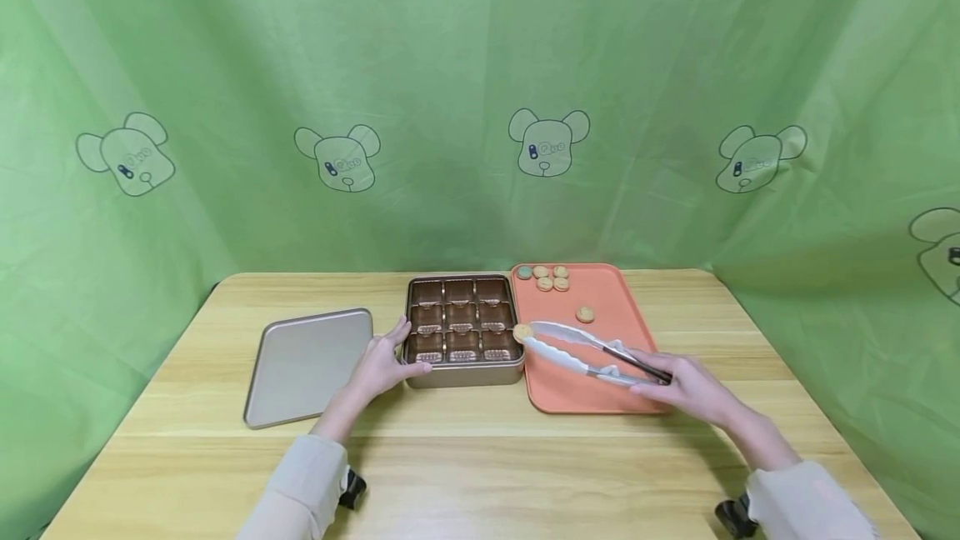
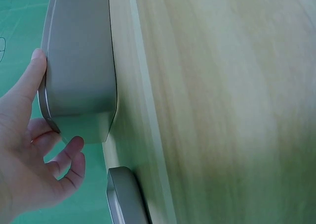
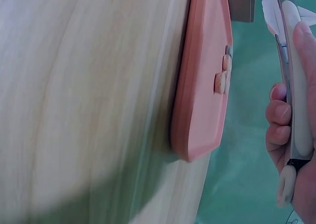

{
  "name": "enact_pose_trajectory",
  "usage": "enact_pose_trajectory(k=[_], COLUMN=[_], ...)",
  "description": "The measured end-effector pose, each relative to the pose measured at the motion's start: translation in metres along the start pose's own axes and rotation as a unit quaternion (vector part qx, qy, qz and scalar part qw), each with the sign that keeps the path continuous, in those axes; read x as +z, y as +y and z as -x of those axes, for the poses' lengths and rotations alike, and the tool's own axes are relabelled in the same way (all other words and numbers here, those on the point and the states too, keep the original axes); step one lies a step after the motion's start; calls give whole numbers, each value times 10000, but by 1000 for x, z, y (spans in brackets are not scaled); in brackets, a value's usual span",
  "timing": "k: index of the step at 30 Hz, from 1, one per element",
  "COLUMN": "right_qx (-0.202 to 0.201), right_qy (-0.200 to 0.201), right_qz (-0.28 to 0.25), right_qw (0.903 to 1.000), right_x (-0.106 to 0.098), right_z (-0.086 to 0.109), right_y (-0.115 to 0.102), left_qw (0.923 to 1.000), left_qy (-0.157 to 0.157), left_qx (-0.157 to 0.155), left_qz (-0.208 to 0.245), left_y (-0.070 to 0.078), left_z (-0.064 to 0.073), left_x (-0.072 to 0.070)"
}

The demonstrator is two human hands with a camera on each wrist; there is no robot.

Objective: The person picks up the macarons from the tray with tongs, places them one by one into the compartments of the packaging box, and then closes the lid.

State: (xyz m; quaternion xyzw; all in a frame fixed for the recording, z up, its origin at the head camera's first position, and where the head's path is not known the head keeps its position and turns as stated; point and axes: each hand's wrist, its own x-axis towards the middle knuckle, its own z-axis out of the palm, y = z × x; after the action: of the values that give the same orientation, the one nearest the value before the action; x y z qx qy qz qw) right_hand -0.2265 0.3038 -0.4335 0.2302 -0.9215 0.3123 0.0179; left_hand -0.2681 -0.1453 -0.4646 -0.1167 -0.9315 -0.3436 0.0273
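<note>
In the head view my right hand (image 1: 690,390) grips a pair of tongs (image 1: 558,354) with pale scalloped ends. Between the tong tips is a round tan sandwich cookie (image 1: 522,332), at the right rim of a brown metal box (image 1: 465,375). Inside that box lies a brown plastic insert (image 1: 461,315) with several square compartments. My left hand (image 1: 382,365) holds the box's front left corner, thumb along the front rim and fingers at the left side. The right wrist view shows fingers and thumb wrapped round the tong handles (image 3: 299,100).
An orange tray (image 1: 585,390) lies right of the box. Several tan cookies (image 1: 561,283) and one green cookie (image 1: 524,272) sit at its back left, and a lone cookie (image 1: 585,314) nearer its middle. A flat metal lid (image 1: 300,365) lies on the wooden table (image 1: 480,473) at left.
</note>
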Motion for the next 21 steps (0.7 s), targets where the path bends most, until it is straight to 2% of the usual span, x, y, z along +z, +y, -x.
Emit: enact_pose_trajectory(k=[6, 21], right_qx=[-93, -278], right_qy=[-104, -218], right_qz=[-118, 14], right_qw=[9998, 9994], right_x=[2, 7], right_z=[-5, -14], right_y=[-5, -8], left_qw=[10000, 9999], left_qy=[-40, -92], left_qx=[-24, -115], left_qz=[42, 48], left_y=[1, 3], left_z=[0, 1], left_x=[-1, -2])
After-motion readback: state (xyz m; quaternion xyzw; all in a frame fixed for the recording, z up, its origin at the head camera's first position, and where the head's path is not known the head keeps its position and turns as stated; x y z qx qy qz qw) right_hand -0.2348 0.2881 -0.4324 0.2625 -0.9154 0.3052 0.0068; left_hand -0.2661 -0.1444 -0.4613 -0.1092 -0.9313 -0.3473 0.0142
